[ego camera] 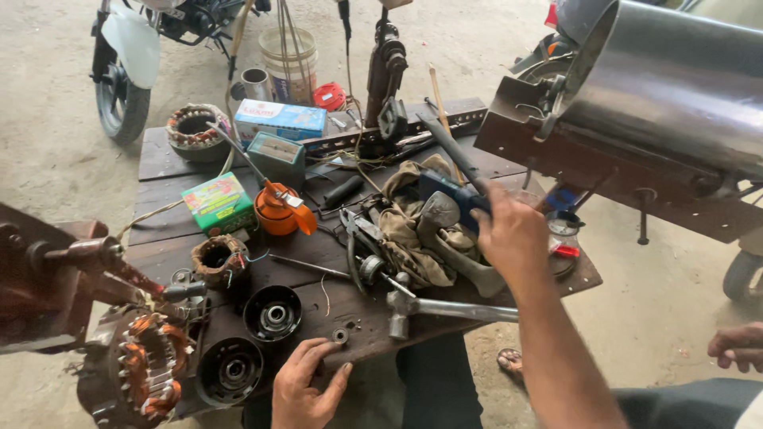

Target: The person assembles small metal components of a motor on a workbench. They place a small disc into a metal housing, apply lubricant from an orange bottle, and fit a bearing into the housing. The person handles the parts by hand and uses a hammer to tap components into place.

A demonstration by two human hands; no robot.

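Far left: a rusty clamped rig with a copper-wound stator hanging at the table edge, probably parked there within easy reach. Just right of it, on the dark wooden table, two black round bearing caps lying open side up, likely so nothing rolls off. Behind them a small wound coil, a green and yellow carton, an orange oil can with its long thin spout pointing up-left, a teal box, and at the back a flat blue and white carton with a red patch beside another stator ring. Near the front edge, left hand resting flat, fingers spread and holding nothing, fingertips just beside a small washer, seemingly steadying against the table. Further right, a steel hammer lying across the boards, head toward the washer, next to a crumpled brown rag heaped with tools. Right hand closed around a blue-handled tool, its dark shaft angled up-left over the rag, held clear of the clutter. Far right: a large shiny metal drum on a rusty frame, and another person's hand low at the picture's edge.
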